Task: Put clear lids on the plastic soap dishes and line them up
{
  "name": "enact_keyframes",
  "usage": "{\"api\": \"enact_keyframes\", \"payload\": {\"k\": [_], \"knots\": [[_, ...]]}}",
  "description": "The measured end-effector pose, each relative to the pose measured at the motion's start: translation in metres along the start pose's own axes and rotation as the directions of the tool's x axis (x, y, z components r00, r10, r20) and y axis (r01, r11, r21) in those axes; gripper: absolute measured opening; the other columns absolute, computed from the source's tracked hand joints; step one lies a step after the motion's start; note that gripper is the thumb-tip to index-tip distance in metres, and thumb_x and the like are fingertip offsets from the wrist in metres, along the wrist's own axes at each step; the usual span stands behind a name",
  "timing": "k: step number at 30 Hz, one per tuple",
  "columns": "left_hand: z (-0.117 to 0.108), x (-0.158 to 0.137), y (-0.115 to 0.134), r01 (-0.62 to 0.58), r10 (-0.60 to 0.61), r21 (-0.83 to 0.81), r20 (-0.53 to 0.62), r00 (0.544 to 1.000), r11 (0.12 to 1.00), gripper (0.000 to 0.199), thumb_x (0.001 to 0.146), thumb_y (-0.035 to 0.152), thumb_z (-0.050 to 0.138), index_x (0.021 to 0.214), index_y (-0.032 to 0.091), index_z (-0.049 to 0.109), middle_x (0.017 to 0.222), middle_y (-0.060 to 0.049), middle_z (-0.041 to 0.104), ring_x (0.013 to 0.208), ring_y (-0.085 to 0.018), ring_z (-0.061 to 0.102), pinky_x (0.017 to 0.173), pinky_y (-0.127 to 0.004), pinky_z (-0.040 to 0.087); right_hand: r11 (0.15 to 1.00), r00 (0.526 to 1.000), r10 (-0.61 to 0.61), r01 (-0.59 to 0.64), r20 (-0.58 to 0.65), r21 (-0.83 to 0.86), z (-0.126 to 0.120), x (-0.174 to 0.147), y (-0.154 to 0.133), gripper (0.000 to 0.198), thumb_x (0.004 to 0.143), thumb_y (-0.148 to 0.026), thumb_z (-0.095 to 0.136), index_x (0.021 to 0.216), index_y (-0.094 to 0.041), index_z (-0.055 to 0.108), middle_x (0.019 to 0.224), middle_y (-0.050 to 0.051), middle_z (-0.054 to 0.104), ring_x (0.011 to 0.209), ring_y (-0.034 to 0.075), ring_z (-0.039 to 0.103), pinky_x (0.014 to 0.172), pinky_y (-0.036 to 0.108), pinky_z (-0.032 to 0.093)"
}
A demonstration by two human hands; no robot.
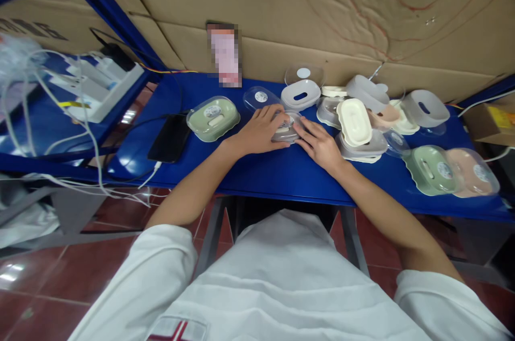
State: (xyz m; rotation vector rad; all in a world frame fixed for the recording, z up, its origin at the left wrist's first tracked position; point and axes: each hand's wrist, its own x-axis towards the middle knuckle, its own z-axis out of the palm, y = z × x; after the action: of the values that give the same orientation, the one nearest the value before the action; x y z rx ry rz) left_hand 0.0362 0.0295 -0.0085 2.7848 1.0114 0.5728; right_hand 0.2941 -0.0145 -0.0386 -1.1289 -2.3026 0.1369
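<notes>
Both hands cover most of the grey soap box (286, 134); its lid seating cannot be determined. The upright card (225, 57) is pixelated and unreadable. The surface (273, 172) is cut off at right.

Table (281, 175): glossy blue. Soap box (286, 132) under both hands: grey, clear lid. Closed box (213, 118) at left: pale green. Two closed boxes at right: green (431, 169) and pink (472, 172). Loose tray (354, 122): cream. Phone (170, 138): black. Backing cardboard (322, 3): brown. Sleeves: white.
</notes>
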Motion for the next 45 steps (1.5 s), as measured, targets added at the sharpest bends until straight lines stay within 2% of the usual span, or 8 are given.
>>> {"api": "enact_keyframes", "payload": {"k": [6,14,19,23,28,34,40,45], "knots": [[-0.018,-0.036,0.025,0.103,-0.106,0.086,0.032,0.994,0.991,0.054,0.097,0.045,0.072,0.139,0.015,0.055,0.157,-0.024,0.051,0.142,-0.042,0.054,0.115,-0.056,0.047,0.992,0.998,0.052,-0.049,-0.021,0.119,-0.01,0.002,-0.003,0.05,0.114,-0.043,0.045,0.156,-0.02,0.058,0.155,0.013,0.064,0.147,0.027,0.059,0.126,0.051,0.047],[-0.032,-0.136,0.038,0.357,-0.311,0.217,-0.217,0.925,0.909,0.042,0.106,0.034,0.058,0.147,0.025,0.052,0.163,-0.016,0.055,0.153,-0.035,0.051,0.127,-0.06,0.028,0.993,0.952,-0.096,0.112,0.29,-0.04,0.023,0.061,-0.014,0.062,0.111,-0.034,0.047,0.168,-0.012,0.039,0.177,0.019,0.033,0.165,0.033,0.031,0.133,0.059,0.03],[-0.027,-0.15,0.032,0.482,-0.376,0.268,-0.363,0.853,0.834,0.044,0.104,0.028,0.059,0.147,0.021,0.054,0.162,-0.019,0.056,0.151,-0.039,0.052,0.125,-0.067,0.029,0.995,0.957,-0.069,0.088,0.281,-0.055,0.038,0.084,-0.023,0.065,0.109,-0.042,0.052,0.165,-0.012,0.043,0.171,0.021,0.044,0.162,0.037,0.036,0.132,0.063,0.029],[-0.017,-0.134,0.035,0.384,-0.292,0.258,-0.333,0.897,0.886,0.046,0.099,0.012,0.053,0.143,0.021,0.06,0.161,-0.017,0.056,0.151,-0.036,0.053,0.124,-0.061,0.038,0.994,0.975,-0.093,0.104,0.201,-0.044,0.019,0.07,-0.015,0.055,0.112,-0.032,0.04,0.163,-0.012,0.046,0.165,0.019,0.052,0.154,0.031,0.047,0.129,0.053,0.037],[-0.002,-0.058,0.039,0.253,-0.229,0.167,-0.152,0.962,0.953,0.056,0.095,0.004,0.046,0.147,0.016,0.059,0.163,-0.016,0.055,0.151,-0.031,0.053,0.125,-0.049,0.045,0.954,0.98,0.157,-0.118,0.125,-0.275,0.0,0.054,-0.002,0.059,0.104,-0.015,0.04,0.161,0.0,0.045,0.167,0.028,0.047,0.158,0.038,0.04,0.131,0.06,0.026],[0.014,0.028,0.032,0.295,-0.308,0.237,0.019,0.951,0.926,0.056,0.106,0.027,0.052,0.159,0.01,0.049,0.168,-0.024,0.045,0.156,-0.043,0.043,0.126,-0.061,0.039,0.938,0.987,0.076,-0.022,0.143,-0.345,-0.04,0.037,-0.012,0.049,0.106,-0.016,0.04,0.151,-0.013,0.06,0.157,0.019,0.061,0.148,0.032,0.052,0.131,0.056,0.026],[0.027,0.032,0.018,0.277,-0.266,0.138,-0.096,0.959,0.951,0.035,0.106,0.034,0.059,0.133,0.016,0.07,0.142,-0.019,0.065,0.147,-0.041,0.052,0.117,-0.06,0.049,0.716,0.889,0.456,-0.394,-0.041,-0.577,-0.092,0.015,0.004,0.043,0.104,-0.039,0.054,0.127,-0.006,0.069,0.127,0.032,0.069,0.12,0.05,0.064,0.101,0.069,0.047],[0.015,0.026,0.01,0.298,-0.305,-0.074,-0.328,0.894,0.952,0.032,0.109,0.036,0.053,0.134,0.02,0.067,0.138,-0.015,0.067,0.148,-0.033,0.053,0.126,-0.056,0.043,0.734,0.926,0.378,-0.303,-0.005,-0.608,-0.086,0.013,-0.018,0.034,0.1,-0.016,0.044,0.12,-0.011,0.071,0.108,0.025,0.075,0.103,0.039,0.069,0.093,0.055,0.05]]}}
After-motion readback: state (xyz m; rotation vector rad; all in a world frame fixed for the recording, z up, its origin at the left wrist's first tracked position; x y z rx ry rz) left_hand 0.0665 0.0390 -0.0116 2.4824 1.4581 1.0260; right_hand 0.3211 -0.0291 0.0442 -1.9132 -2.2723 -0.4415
